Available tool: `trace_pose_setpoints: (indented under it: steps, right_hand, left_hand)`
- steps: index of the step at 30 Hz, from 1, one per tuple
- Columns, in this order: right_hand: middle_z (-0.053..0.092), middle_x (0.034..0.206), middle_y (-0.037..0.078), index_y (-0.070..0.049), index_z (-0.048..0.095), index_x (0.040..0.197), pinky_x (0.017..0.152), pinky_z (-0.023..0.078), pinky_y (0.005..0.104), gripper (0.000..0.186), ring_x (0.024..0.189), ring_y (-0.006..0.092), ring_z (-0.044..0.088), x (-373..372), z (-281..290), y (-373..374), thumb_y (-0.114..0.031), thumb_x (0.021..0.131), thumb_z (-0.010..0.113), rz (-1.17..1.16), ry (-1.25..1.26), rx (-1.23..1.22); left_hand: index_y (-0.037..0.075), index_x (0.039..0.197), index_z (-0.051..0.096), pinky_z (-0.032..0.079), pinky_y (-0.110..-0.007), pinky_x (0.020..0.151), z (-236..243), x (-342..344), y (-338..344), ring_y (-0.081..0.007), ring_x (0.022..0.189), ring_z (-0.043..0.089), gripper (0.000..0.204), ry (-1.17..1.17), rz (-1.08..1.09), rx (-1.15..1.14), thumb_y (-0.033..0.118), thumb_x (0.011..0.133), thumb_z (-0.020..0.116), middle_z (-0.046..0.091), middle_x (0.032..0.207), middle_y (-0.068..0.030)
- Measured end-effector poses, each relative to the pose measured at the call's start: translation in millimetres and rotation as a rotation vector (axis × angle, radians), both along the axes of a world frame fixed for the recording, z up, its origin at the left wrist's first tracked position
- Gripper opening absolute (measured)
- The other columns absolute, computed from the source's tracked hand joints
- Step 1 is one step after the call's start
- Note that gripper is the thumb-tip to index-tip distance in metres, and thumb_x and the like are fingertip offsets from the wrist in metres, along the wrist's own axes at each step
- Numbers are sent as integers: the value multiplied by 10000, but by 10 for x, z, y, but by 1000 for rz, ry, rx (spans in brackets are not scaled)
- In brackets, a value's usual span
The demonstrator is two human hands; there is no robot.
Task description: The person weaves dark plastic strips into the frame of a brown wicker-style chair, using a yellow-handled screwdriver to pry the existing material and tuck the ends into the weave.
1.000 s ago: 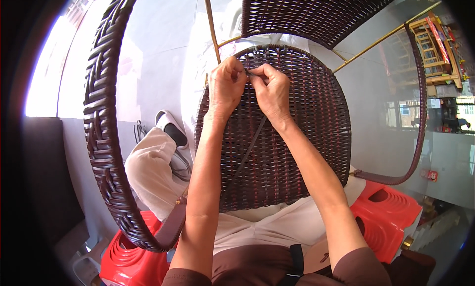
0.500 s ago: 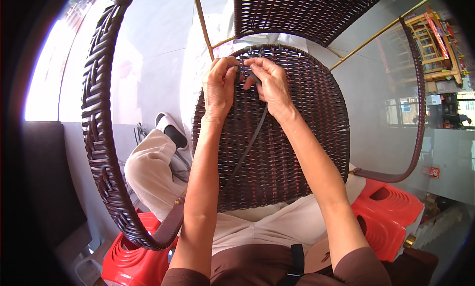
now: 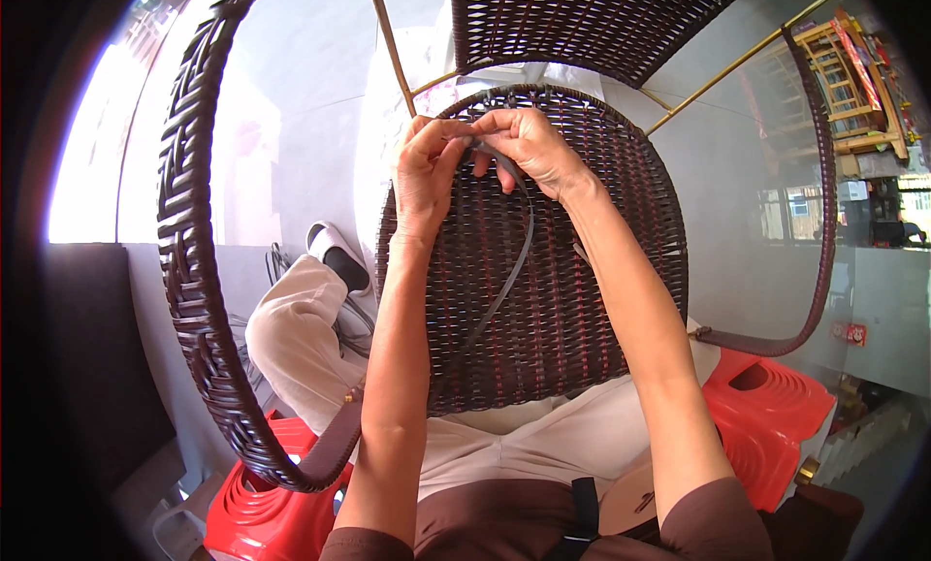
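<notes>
A dark brown woven wicker chair seat (image 3: 543,319) lies in front of me, with reddish strands running through it. Over its far left edge, my left hand (image 3: 427,168) pinches a dark flat weaving strip (image 3: 514,270). My right hand (image 3: 531,154) grips the same strip, its thumb and forefinger meeting the left fingertips. From the hands the strip curves down across the seat toward my left forearm. Exactly where the strip's end lies between the fingertips is hidden.
The woven backrest (image 3: 592,18) rises beyond the seat on thin gold-coloured rods (image 3: 747,57). Thick braided armrest (image 3: 189,202) curves at left, a thinner one (image 3: 824,192) at right. Red plastic stools (image 3: 761,406) stand at both sides. A wooden rack (image 3: 844,86) is far right.
My right hand has moved left and slightly up, so its fingertips now meet those of my left hand. The strip bows out farther to the right below them.
</notes>
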State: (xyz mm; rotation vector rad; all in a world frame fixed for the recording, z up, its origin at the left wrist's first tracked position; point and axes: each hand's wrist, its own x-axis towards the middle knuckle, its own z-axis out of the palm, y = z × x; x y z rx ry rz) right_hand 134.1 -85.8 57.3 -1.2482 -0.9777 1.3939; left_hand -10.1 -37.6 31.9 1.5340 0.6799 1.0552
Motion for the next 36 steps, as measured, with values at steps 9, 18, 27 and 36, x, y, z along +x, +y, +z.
trace_pose_setpoints:
  steps: [9, 18, 27, 36]
  right_hand:
    - [591, 596, 62, 39, 572, 823, 399, 471, 211, 85, 448, 107, 573, -126, 7, -54, -37, 828, 535, -155, -238, 81]
    - [594, 605, 58, 24, 555, 764, 414, 483, 220, 42, 468, 111, 585, -204, -39, -22, -2, 792, 537, -229, -397, 168]
    - [521, 617, 115, -9, 455, 693, 506, 446, 368, 85, 560, 282, 552, -197, -122, 32, -1, 710, 538, -277, -1054, 572]
    - [528, 652, 119, -19, 457, 730, 518, 461, 364, 67, 572, 289, 557, -159, -170, 81, -4, 734, 522, -252, -1185, 587]
  left_hand:
    - [-11, 797, 560, 477, -212, 619, -50, 11, 17, -106, 651, 587, 62, -83, 22, -154, -55, 765, 590, 581, 767, -46]
    - [17, 801, 557, 463, -300, 612, 73, -36, -33, -213, 675, 576, 73, 311, 174, 218, 13, 750, 609, 549, 757, -81]
    - [8, 779, 501, 432, -377, 644, 22, -46, -50, -323, 714, 545, 68, 373, 124, 284, 33, 758, 561, 553, 771, -134]
    - [2, 781, 492, 428, -385, 648, -21, 1, -35, -336, 707, 532, 63, 357, 168, 320, 5, 749, 546, 535, 756, -156]
